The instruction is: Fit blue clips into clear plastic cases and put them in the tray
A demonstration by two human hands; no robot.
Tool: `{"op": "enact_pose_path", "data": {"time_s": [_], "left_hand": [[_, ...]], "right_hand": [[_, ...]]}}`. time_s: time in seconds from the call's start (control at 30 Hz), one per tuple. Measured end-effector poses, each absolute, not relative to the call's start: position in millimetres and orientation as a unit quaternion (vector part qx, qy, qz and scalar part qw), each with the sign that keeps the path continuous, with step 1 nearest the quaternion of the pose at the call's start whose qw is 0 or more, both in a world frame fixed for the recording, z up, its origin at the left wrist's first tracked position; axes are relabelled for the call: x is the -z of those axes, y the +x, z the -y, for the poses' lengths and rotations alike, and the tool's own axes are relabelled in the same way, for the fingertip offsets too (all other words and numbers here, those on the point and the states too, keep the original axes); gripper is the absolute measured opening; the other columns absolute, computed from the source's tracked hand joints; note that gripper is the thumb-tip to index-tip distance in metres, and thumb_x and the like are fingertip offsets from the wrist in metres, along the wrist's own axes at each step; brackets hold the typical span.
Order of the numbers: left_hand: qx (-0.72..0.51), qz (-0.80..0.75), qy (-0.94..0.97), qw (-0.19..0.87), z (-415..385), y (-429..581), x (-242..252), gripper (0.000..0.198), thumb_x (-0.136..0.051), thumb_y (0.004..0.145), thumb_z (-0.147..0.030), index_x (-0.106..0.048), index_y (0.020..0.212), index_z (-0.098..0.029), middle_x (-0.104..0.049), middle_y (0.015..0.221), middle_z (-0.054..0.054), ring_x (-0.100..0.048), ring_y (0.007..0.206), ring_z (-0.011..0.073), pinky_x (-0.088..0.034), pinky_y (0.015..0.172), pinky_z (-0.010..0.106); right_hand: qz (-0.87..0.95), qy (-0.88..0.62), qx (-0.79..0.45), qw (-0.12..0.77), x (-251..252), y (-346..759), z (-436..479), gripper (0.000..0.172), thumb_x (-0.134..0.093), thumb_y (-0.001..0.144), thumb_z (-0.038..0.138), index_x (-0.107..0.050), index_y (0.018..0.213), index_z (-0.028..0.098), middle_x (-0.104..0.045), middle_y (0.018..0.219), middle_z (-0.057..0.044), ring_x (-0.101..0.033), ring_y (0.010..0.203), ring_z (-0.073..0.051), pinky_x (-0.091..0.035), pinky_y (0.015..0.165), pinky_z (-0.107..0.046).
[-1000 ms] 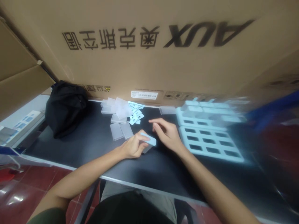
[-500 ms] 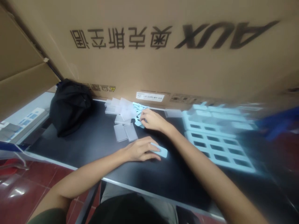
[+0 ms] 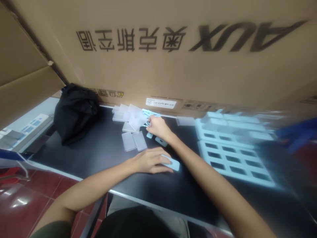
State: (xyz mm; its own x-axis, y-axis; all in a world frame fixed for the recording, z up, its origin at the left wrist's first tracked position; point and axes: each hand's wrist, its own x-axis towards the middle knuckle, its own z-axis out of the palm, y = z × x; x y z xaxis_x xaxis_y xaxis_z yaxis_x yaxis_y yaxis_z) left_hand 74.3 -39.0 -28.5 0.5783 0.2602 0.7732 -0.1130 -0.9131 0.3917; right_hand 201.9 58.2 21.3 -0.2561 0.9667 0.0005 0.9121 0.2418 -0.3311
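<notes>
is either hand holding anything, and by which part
Left hand: a pale-blue rounded rectangular piece, by its left end. Right hand, at flat pale-blue pieces: grip cannot be told.

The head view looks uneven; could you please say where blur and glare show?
Head view: blur softens the light-blue trays and blue item at right; head view: glare spots the red floor, lower left; head view: the left hand looks sharper.

Rounded pale-blue piece (image 3: 175, 164), partly covered, apparently near level; thin slotted blue pieces (image 3: 149, 113) loosely heaped beyond it
</notes>
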Motion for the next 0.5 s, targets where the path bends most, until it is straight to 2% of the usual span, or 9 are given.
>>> {"op": "enact_pose_path", "data": {"time_s": [0.1,0.2,0.37,0.5], "left_hand": [[-0.451,-0.049,0.865,0.212,39.5,72.8,27.5,0.033,-0.079,0.089,-0.028,-0.057,0.112,-0.020,-0.076,0.105,0.011,-0.074,0.093,0.0183,-0.063,0.082,0.032],[-0.445,-0.061,0.864,0.226,39.9,72.2,26.1,0.031,-0.074,0.090,-0.020,-0.057,0.115,-0.020,-0.074,0.107,0.010,-0.074,0.097,0.0192,-0.063,0.086,0.036],[-0.467,-0.076,0.846,0.247,40.4,73.9,28.7,0.047,-0.071,0.086,-0.012,-0.051,0.129,-0.020,-0.072,0.115,0.012,-0.072,0.106,0.0220,-0.063,0.089,0.040],[-0.489,-0.125,0.817,0.277,42.5,74.7,34.2,0.065,-0.073,0.084,-0.011,-0.041,0.139,-0.021,-0.071,0.117,0.013,-0.073,0.106,0.0242,-0.063,0.089,0.042]], "right_hand": [[0.766,-0.606,-0.155,0.149,-27.8,210.6,-60.9,0.028,-0.067,0.081,0.023,-0.067,0.108,0.017,-0.076,0.095,-0.009,-0.070,0.084,-0.022,-0.049,0.077,-0.030],[0.745,-0.590,-0.191,0.247,-40.6,230.3,-55.2,0.019,-0.067,0.075,0.020,-0.065,0.094,0.020,-0.073,0.083,-0.003,-0.067,0.074,-0.018,-0.051,0.073,-0.030],[0.696,-0.531,-0.234,0.423,-75.8,277.6,-18.2,0.021,-0.068,0.075,0.024,-0.059,0.094,0.022,-0.070,0.084,-0.002,-0.068,0.075,-0.016,-0.056,0.068,-0.028],[0.698,-0.487,-0.251,0.461,-110.8,305.4,26.6,0.026,-0.075,0.078,0.029,-0.056,0.096,0.025,-0.070,0.086,-0.001,-0.070,0.077,-0.015,-0.059,0.068,-0.027]]}}
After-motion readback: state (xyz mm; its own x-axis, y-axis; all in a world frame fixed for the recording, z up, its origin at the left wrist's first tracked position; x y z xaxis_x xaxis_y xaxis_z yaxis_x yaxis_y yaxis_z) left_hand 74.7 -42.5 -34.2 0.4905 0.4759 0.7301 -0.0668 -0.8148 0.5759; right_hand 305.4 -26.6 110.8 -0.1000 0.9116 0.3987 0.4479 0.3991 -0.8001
